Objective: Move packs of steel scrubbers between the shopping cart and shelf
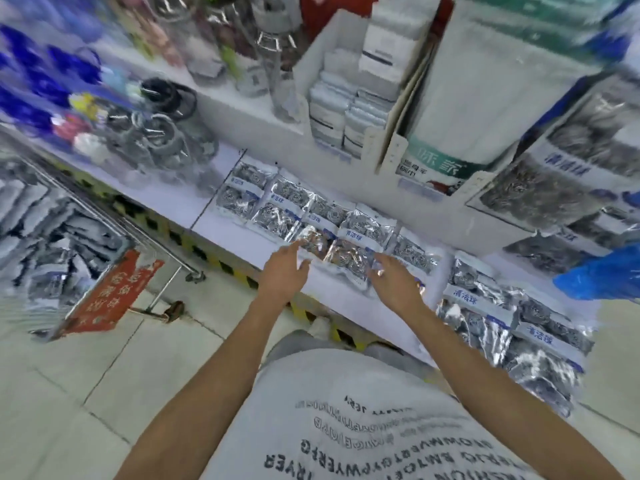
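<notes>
Several clear packs of steel scrubbers (311, 213) with blue-and-white labels lie in a row on the low white shelf (221, 233). More packs (502, 313) are heaped at the shelf's right end. My left hand (285, 271) hovers open at the near edge of the row, fingertips close to one pack. My right hand (394, 277) is open just right of it, fingers spread over a pack's edge. Neither hand holds anything. The shopping cart (62, 237) at the left contains many blurred packs.
A red sign (110, 292) hangs on the cart's front. Boxes of white packets (349, 98) and a towel pack (460, 109) stand on the upper shelf. Bottles and blue items fill the shelf's left. A blue plastic bag (602, 275) sits at the right. Yellow-black tape edges the shelf base.
</notes>
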Demonstrator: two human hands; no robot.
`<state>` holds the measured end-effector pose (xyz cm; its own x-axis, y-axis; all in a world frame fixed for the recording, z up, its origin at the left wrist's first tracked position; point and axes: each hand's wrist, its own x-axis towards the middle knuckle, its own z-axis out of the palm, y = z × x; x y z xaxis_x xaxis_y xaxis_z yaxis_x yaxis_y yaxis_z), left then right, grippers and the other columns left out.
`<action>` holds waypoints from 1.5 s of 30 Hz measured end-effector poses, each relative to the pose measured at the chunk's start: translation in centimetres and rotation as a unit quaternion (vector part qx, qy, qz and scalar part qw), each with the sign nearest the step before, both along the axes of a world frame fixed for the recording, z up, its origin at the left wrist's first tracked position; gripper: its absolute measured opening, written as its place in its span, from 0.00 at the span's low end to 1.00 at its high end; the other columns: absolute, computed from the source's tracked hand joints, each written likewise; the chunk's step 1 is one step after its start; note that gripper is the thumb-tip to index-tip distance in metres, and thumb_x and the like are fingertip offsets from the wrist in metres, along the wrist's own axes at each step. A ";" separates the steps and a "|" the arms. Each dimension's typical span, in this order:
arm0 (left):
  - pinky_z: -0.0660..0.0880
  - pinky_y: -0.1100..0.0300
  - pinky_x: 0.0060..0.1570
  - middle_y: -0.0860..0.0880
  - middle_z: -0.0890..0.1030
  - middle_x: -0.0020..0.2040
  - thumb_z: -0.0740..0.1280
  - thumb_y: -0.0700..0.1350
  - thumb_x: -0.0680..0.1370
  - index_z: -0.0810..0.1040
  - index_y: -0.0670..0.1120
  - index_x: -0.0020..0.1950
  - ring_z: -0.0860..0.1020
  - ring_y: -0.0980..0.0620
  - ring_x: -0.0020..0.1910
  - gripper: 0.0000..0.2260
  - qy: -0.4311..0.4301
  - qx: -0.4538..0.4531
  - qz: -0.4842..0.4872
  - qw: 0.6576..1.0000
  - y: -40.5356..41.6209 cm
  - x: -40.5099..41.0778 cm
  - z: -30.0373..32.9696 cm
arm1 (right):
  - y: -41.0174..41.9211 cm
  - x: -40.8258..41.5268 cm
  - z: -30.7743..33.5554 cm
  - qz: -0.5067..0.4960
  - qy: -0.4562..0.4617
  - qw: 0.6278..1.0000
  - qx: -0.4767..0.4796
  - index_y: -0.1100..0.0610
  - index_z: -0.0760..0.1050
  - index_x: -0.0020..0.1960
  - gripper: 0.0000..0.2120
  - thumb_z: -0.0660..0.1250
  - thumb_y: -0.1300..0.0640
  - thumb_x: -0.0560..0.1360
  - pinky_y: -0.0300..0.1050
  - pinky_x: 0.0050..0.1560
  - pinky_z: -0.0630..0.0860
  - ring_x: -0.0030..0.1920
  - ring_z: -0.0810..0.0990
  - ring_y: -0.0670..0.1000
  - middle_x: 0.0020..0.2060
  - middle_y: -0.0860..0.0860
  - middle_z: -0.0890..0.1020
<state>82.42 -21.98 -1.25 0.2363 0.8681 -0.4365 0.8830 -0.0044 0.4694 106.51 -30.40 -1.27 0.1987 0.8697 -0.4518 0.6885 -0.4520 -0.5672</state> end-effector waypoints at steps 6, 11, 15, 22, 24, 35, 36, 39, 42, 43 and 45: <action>0.75 0.50 0.49 0.38 0.80 0.59 0.63 0.48 0.84 0.75 0.38 0.70 0.79 0.37 0.57 0.18 0.037 0.097 0.093 0.990 -6.1 -6.6 2.4 | 2.0 -6.1 2.2 0.238 -0.052 0.967 0.075 0.55 0.64 0.80 0.26 0.60 0.46 0.85 0.53 0.69 0.69 0.74 0.70 0.58 0.74 0.57 0.72; 0.75 0.47 0.57 0.38 0.80 0.61 0.65 0.47 0.83 0.76 0.38 0.67 0.78 0.37 0.59 0.17 0.047 0.139 0.205 0.968 -10.9 -13.0 3.2 | 3.2 -12.9 3.9 0.368 -0.062 0.918 0.137 0.57 0.63 0.80 0.27 0.57 0.44 0.86 0.53 0.70 0.69 0.73 0.70 0.58 0.74 0.57 0.72; 0.73 0.46 0.66 0.40 0.77 0.69 0.63 0.51 0.85 0.73 0.39 0.75 0.75 0.40 0.67 0.22 0.072 0.160 0.280 0.944 -13.5 -18.4 3.6 | 4.4 -18.8 4.6 0.435 -0.049 0.882 0.176 0.58 0.69 0.75 0.23 0.59 0.46 0.85 0.52 0.64 0.71 0.66 0.74 0.58 0.66 0.56 0.77; 0.70 0.50 0.70 0.44 0.75 0.72 0.62 0.53 0.85 0.71 0.43 0.77 0.73 0.44 0.71 0.23 0.062 0.153 0.397 0.903 -16.1 -27.8 3.3 | 6.7 -30.0 4.0 0.495 -0.020 0.850 0.182 0.54 0.68 0.76 0.24 0.58 0.43 0.85 0.47 0.65 0.72 0.68 0.73 0.54 0.67 0.51 0.75; 0.70 0.51 0.69 0.44 0.75 0.72 0.63 0.52 0.84 0.71 0.43 0.77 0.73 0.44 0.70 0.23 0.053 0.150 0.419 0.894 -16.6 -30.3 3.0 | 6.9 -33.0 3.5 0.507 -0.014 0.845 0.172 0.54 0.68 0.76 0.24 0.59 0.43 0.85 0.45 0.64 0.71 0.67 0.73 0.53 0.66 0.51 0.75; 0.68 0.52 0.71 0.43 0.73 0.74 0.63 0.50 0.84 0.70 0.42 0.77 0.71 0.44 0.72 0.23 0.030 0.106 0.473 0.874 -14.2 -42.7 1.1 | 9.1 -45.5 -0.1 0.518 -0.018 0.851 0.084 0.53 0.66 0.79 0.27 0.58 0.41 0.85 0.48 0.71 0.68 0.73 0.70 0.52 0.74 0.51 0.72; 0.68 0.52 0.71 0.43 0.74 0.74 0.63 0.50 0.84 0.70 0.42 0.77 0.71 0.43 0.72 0.23 0.028 0.102 0.473 0.875 -13.5 -43.5 0.8 | 9.7 -46.4 -0.4 0.519 -0.018 0.851 0.080 0.52 0.66 0.79 0.26 0.58 0.41 0.84 0.48 0.71 0.69 0.73 0.70 0.52 0.74 0.51 0.72; 0.68 0.52 0.70 0.43 0.74 0.73 0.63 0.50 0.84 0.70 0.42 0.77 0.71 0.43 0.72 0.23 0.016 0.083 0.475 0.876 -11.1 -46.0 -0.2 | 12.5 -49.3 -1.4 0.522 -0.019 0.850 0.063 0.52 0.67 0.78 0.27 0.58 0.40 0.84 0.49 0.71 0.70 0.72 0.70 0.52 0.74 0.50 0.72; 0.68 0.52 0.70 0.42 0.74 0.74 0.63 0.50 0.85 0.70 0.42 0.78 0.71 0.43 0.72 0.23 0.001 0.054 0.475 0.878 -8.1 -48.9 -1.5 | 16.2 -52.9 -2.6 0.536 -0.026 0.841 0.069 0.52 0.67 0.78 0.26 0.59 0.41 0.84 0.49 0.67 0.72 0.71 0.73 0.51 0.72 0.51 0.74; 0.68 0.52 0.70 0.42 0.74 0.73 0.63 0.51 0.85 0.70 0.43 0.78 0.71 0.43 0.72 0.23 -0.002 0.042 0.471 0.881 -7.0 -50.0 -1.9 | 17.6 -54.3 -2.9 0.539 -0.027 0.839 0.067 0.52 0.67 0.78 0.25 0.59 0.42 0.84 0.49 0.67 0.72 0.70 0.73 0.52 0.72 0.51 0.74; 0.69 0.52 0.69 0.42 0.75 0.72 0.63 0.51 0.85 0.70 0.43 0.78 0.72 0.42 0.71 0.23 -0.002 0.017 0.456 0.890 -4.8 -52.0 -2.7 | 20.4 -57.2 -3.4 0.542 -0.019 0.838 0.061 0.51 0.68 0.77 0.24 0.61 0.45 0.84 0.51 0.66 0.73 0.70 0.74 0.53 0.71 0.51 0.75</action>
